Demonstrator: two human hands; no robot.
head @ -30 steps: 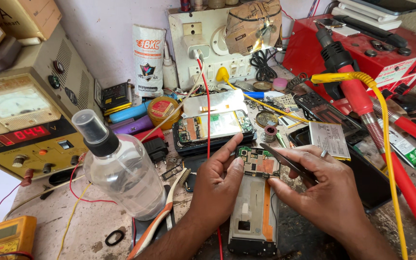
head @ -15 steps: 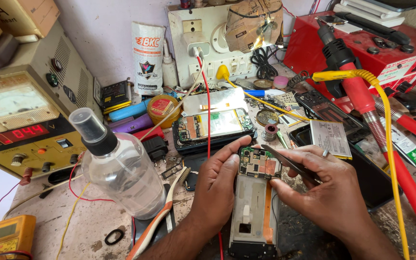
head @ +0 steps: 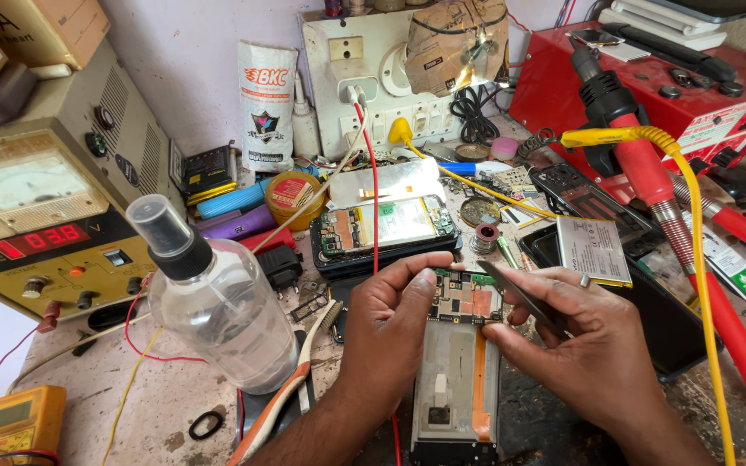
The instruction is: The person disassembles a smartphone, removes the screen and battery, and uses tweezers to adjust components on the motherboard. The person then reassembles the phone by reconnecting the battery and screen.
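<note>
Two hands on one opened phone chassis, lying flat on the bench in front of me, long axis pointing away, just below a second dismantled phone.

Left hand: fingers curled over the chassis's left edge, thumb and forefinger reaching in at the top corner of the small circuit board seated at the far end. It steadies, not lifts.

Right hand: closed in a pinch on a pair of tweezers, tips angled down onto the right side of the board.

Handling, as I judge it: the chassis is light, thin and stiff, and would slide easily on this cluttered top, so hold it by the metal side rails. The board is fragile; take it by its bare edges only, never by the components. The orange strip down the frame looks like a flex ribbon; it is soft and would tear, so keep off it.

Against the earlier frame: the hands sit much as they did, tweezers on the same spot. The left forefinger looks stretched slightly further over the board's top edge. The clear spray bottle and the power supply at the left have not moved.
</note>
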